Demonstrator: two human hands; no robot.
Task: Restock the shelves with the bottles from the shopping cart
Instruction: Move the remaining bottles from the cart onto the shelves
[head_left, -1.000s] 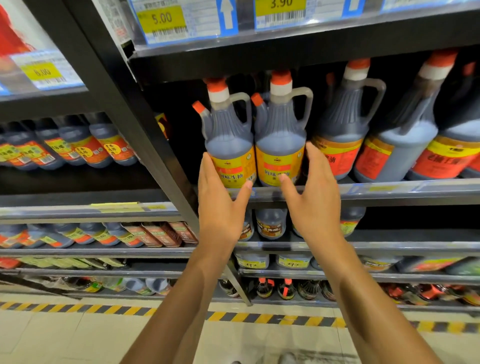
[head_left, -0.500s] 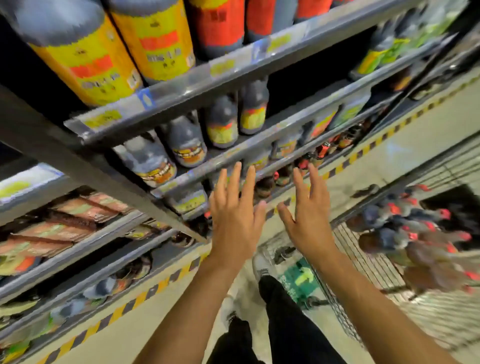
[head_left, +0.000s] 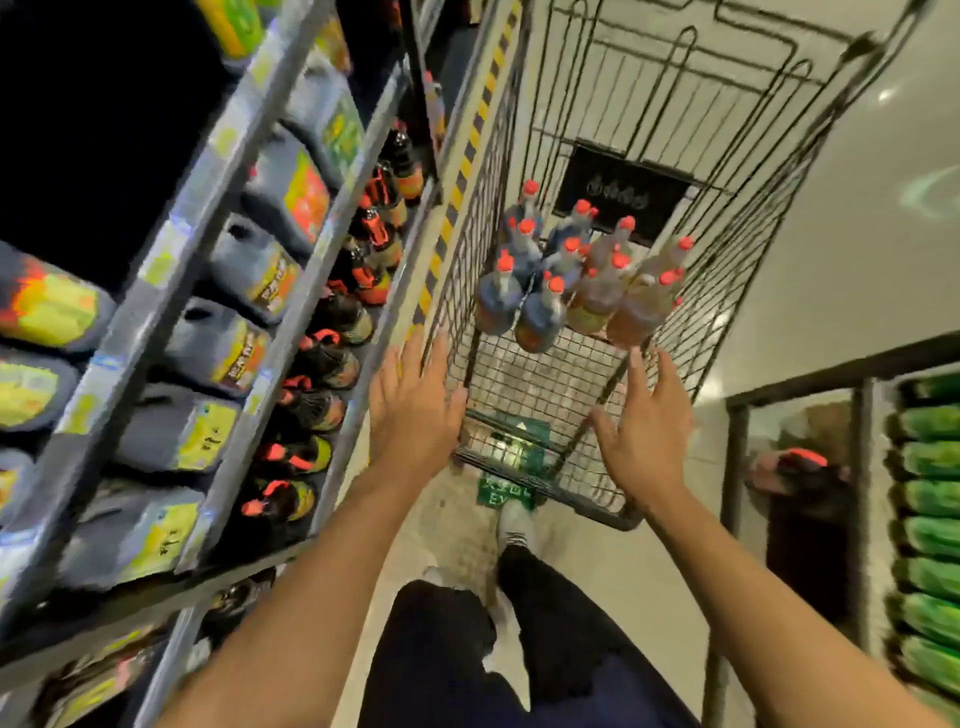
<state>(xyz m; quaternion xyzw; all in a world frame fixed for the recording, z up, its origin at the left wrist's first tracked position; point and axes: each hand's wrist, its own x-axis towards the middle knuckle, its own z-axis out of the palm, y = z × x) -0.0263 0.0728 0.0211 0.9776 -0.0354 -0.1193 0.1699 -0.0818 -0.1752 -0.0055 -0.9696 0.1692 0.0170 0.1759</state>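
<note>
Two empty hands, the left hand and right hand, reach with fingers spread toward the bottles standing in the shopping cart, ready to grab more.

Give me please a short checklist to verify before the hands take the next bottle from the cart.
1. Left hand free, fingers straight: ok.
2. Right hand free, fingers spread: ok.
3. Bottles left in the shopping cart: ok, a cluster with red caps stands at its far end.
4. Bottles upright: ok.
5. Hands already over the bottles: not ok, both are at the near end of the cart.
6. Free place on the shelves: cannot tell, the picture is blurred.
</note>
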